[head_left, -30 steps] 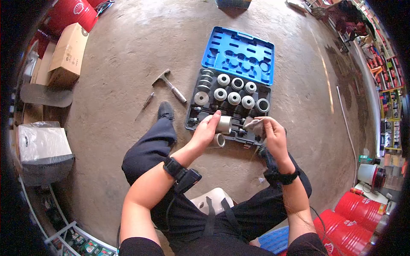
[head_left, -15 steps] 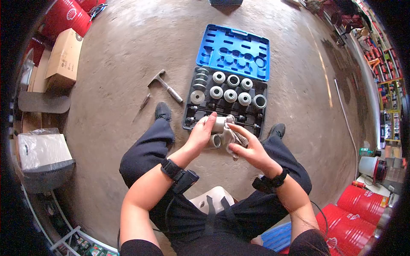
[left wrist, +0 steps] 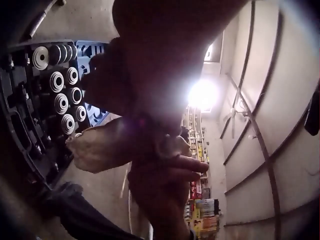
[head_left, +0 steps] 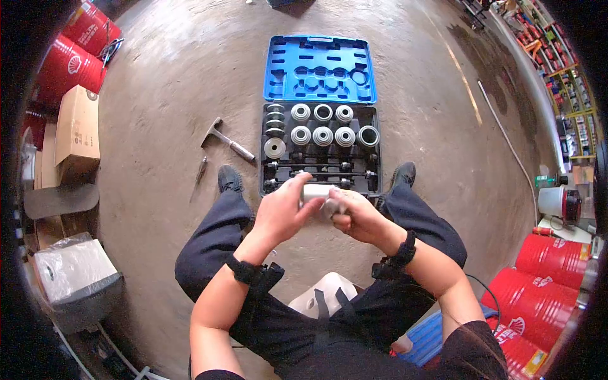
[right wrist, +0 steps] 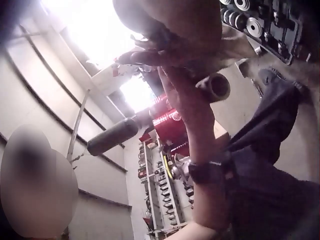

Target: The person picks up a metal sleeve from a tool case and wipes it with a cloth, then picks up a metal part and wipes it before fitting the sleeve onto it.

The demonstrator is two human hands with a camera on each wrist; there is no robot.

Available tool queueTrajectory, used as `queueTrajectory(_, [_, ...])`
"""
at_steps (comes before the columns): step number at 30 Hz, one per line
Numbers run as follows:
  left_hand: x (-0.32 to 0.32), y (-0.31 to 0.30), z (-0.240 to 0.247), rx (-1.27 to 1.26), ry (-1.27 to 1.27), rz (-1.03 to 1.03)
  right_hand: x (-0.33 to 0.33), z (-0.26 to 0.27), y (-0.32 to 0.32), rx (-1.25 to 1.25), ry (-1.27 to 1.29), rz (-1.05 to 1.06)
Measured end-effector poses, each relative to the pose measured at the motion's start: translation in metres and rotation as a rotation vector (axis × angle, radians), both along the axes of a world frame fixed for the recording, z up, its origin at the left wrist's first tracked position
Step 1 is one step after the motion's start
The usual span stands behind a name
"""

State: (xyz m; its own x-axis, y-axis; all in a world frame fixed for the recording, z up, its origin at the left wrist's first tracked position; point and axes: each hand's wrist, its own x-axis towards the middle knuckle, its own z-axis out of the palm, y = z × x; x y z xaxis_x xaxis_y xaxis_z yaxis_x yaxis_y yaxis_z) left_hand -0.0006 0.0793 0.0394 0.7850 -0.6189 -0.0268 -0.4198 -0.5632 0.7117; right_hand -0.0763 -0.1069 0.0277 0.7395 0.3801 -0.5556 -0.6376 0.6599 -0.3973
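Metal sleeve [head_left: 313, 190] was mostly covered by the left hand [head_left: 278, 214], right hand [head_left: 358, 218] and rag [head_left: 328, 206]; its ends couldn't be made out.

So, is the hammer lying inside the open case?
No, the hammer lies on the concrete floor, to the left of the open case.

The case [head_left: 375, 158] lies open on the floor [head_left: 158, 76] ahead of the seated person, its tray between the left shoe [head_left: 229, 178] and the right shoe [head_left: 403, 172], its lid [head_left: 320, 69] flat behind the tray. Round parts [head_left: 322, 135] stand in rows in the tray's far half, and rods [head_left: 316, 168] lie across its near half. Just left of the tray lies a hammer [head_left: 225, 140], with a punch [head_left: 200, 171] left of that. Over the tray's near edge a sleeve [head_left: 315, 191] sits between the left grip [head_left: 278, 212] curled round it and the right grip [head_left: 354, 215], which pinches a rag [head_left: 330, 206] against it. A box [head_left: 77, 133] stands far left.
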Motion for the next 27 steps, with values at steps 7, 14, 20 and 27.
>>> queueTrajectory(7, [0.005, 0.001, -0.003, -0.176, 0.204, 0.007, -0.011, 0.019, 0.009, -0.115, -0.225, 0.166])
queueTrajectory(14, [-0.002, 0.005, -0.034, -0.211, 0.981, 0.090, -0.008, -0.008, 0.006, -1.327, -1.237, 0.544])
queueTrajectory(20, [0.007, 0.005, -0.007, -0.226, 0.521, 0.108, 0.007, 0.016, 0.003, -0.120, -0.015, 0.066])
queueTrajectory(27, [0.001, -0.002, -0.017, -0.353, 0.380, 0.105, -0.003, 0.011, 0.005, 0.171, 0.010, -0.003])
